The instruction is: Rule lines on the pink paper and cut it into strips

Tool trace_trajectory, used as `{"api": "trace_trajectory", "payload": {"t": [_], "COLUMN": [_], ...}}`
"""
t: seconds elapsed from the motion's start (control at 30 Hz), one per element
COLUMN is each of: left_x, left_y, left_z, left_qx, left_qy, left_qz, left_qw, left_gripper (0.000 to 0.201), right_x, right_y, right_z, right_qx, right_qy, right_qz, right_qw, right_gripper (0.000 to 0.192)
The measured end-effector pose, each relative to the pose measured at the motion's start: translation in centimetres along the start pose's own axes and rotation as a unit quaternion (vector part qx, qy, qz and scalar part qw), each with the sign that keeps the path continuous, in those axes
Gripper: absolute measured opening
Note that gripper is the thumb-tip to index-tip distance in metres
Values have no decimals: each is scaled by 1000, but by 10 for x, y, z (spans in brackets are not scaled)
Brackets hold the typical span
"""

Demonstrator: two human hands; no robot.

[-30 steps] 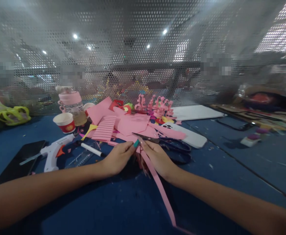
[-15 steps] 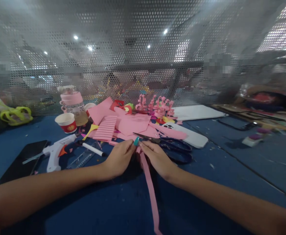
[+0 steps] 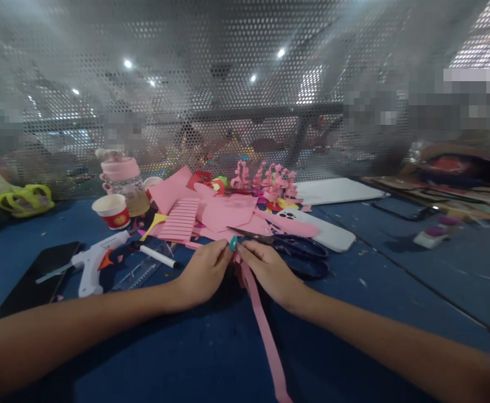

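Note:
My left hand (image 3: pixel 203 271) and my right hand (image 3: pixel 268 268) meet fingertip to fingertip over the blue table (image 3: pixel 194 352). Both pinch the top end of a long pink paper strip (image 3: pixel 265 336), which trails down toward me between my forearms. Just behind my fingers lie dark-handled scissors (image 3: pixel 289 246), half on a heap of pink paper sheets (image 3: pixel 224 212). One sheet is cut into narrow strips (image 3: pixel 180 219).
A white glue gun (image 3: pixel 92 260), a marker (image 3: pixel 156 256) and a black phone (image 3: pixel 31 280) lie at the left. A red paper cup (image 3: pixel 111 210) and a pink-capped bottle (image 3: pixel 124 179) stand behind. A white phone (image 3: pixel 324 230), curled pink paper shapes (image 3: pixel 270 182) and a perforated metal screen (image 3: pixel 245 84) are beyond.
The strip's free end has swung left and back a little to the right while my fingers stayed pinched at its top. My hands have barely shifted.

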State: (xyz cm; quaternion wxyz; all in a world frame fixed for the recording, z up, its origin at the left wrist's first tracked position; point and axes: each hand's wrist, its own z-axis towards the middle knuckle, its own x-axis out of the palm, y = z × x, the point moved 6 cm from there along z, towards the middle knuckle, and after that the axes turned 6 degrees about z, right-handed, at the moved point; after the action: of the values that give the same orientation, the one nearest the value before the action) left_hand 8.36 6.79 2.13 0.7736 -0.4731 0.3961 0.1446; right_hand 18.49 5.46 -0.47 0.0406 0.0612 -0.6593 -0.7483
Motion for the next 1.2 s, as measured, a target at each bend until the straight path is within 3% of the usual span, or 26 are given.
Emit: {"api": "trace_trajectory", "payload": {"t": [0.37,0.6,0.87,1.07,1.2], "left_x": [-3,-2,6,8,10], "left_y": [-5,-2,-2,1,3], "left_z": [0,-1,-2,0,0], "left_qx": [-2,1,46,46,36], "left_qy": [-3,13,71,76,80], "left_qz": [4,9,-90,-154,-188], "left_qw": [1000,1000,992,984,978], "left_gripper": [27,26,30,29,29], "right_x": [0,2,1,0,0], "right_y": [-6,-5,0,-1,-3], "right_z": [-1,0,1,-1,-1], "right_qx": [50,39,3,-11,3], "right_qy": [2,18,24,27,20], "right_qz": [54,69,65,66,86], "right_qw": [997,997,998,997,996], "right_gripper": [40,45,41,32,36]}}
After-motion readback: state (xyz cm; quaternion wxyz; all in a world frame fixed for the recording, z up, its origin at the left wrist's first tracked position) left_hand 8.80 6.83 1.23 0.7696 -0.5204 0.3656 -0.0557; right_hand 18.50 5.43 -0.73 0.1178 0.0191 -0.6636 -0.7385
